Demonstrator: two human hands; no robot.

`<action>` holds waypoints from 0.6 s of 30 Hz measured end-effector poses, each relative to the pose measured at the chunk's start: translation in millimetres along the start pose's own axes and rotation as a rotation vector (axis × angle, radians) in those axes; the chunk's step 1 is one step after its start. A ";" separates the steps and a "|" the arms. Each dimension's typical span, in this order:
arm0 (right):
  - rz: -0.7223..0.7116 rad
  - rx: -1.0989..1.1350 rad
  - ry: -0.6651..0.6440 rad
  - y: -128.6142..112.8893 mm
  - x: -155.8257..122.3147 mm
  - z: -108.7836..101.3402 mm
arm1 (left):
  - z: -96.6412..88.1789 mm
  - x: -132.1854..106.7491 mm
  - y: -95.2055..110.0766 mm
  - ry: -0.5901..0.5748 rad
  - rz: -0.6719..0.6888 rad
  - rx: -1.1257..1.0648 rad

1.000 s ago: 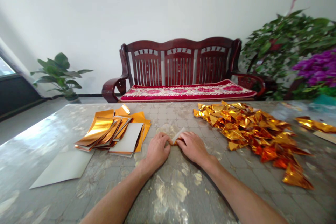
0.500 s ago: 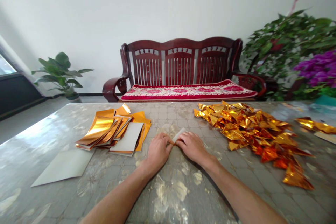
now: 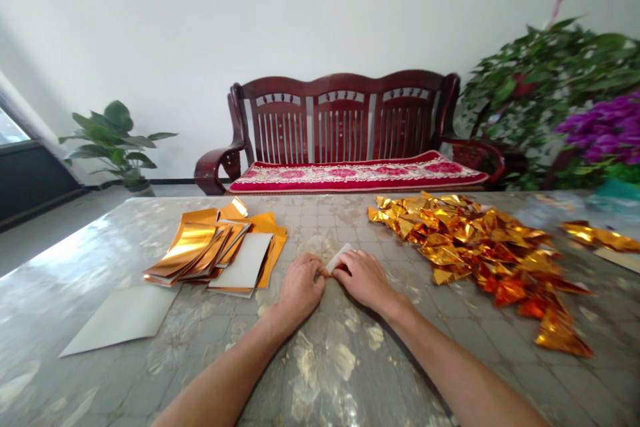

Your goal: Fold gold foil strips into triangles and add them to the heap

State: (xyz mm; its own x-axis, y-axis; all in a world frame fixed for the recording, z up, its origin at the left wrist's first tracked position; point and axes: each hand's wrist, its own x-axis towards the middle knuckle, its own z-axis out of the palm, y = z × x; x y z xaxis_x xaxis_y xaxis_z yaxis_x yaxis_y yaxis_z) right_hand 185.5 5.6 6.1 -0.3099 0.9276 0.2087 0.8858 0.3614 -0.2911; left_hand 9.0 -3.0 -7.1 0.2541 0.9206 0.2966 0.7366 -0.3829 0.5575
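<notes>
A small sheet of paper [image 3: 339,257], pale grey on the side that shows, is pinched between my two hands low over the middle of the table. My left hand [image 3: 303,281] is closed on its near left end, fingers curled. My right hand [image 3: 364,275] grips its right side, thumb and fingers pressed together. Much of the sheet is hidden under the fingers. To the left lies a loose stack of gold foil paper sheets [image 3: 193,240], some with the grey side up. A heap of folded gold foil pieces [image 3: 465,233] spreads out on the right.
A single grey sheet [image 3: 123,320] lies flat at the left of the patterned table [image 3: 320,380]. Beyond the far edge stands a dark red wooden bench [image 3: 343,127] with a red cushion. Clear plastic [image 3: 550,208] and more foil sit at the far right, near purple flowers [image 3: 600,127].
Both hands stay in nearly the same place on the paper. The left thumb has drawn slightly back from the right one. The view has shifted a little.
</notes>
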 end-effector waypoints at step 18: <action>-0.028 -0.034 -0.014 -6.6 -5.8 -3.5 | -5.4 -5.0 -0.4 0.011 -0.001 0.049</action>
State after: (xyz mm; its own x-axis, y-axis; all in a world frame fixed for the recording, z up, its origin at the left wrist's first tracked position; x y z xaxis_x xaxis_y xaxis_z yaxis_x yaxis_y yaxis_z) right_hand 182.6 -2.5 10.2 -0.3392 0.9185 0.2033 0.8880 0.3839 -0.2531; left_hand 4.1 -7.9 -4.6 0.2464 0.9199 0.3051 0.7668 -0.3775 0.5192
